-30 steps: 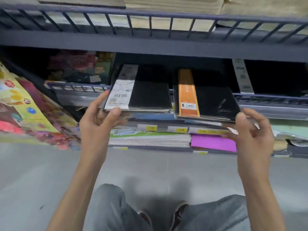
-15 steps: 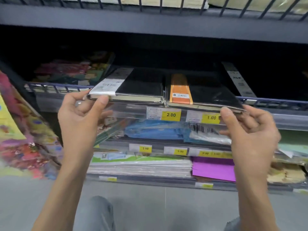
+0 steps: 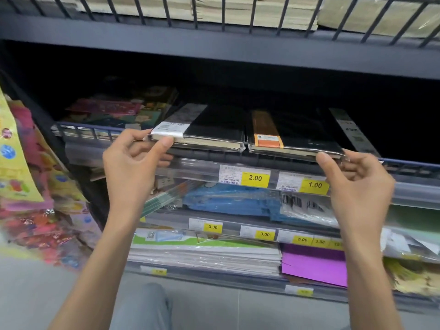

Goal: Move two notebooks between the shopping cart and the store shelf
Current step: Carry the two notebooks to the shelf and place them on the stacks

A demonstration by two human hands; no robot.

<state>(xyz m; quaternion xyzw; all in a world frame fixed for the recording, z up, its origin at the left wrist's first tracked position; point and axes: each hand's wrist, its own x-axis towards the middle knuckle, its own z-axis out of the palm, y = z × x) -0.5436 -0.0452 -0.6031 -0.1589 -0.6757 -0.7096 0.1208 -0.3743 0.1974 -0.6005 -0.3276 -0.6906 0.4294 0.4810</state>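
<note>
Now at the shelf (image 3: 410,166): white-banded notebook (image 3: 214,126) tight in left fingers (image 3: 166,143), orange-banded notebook (image 3: 300,133) in right fingers (image 3: 324,159).

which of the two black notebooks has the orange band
The right-hand notebook, pinched at its near corner by the right hand, carries the orange band; the left notebook, in the left hand, has a white-grey one.

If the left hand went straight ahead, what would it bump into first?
Probably the shelf's blue front rail; the left hand, pinching the white-banded notebook, is just before it, though depth is unclear.
</note>
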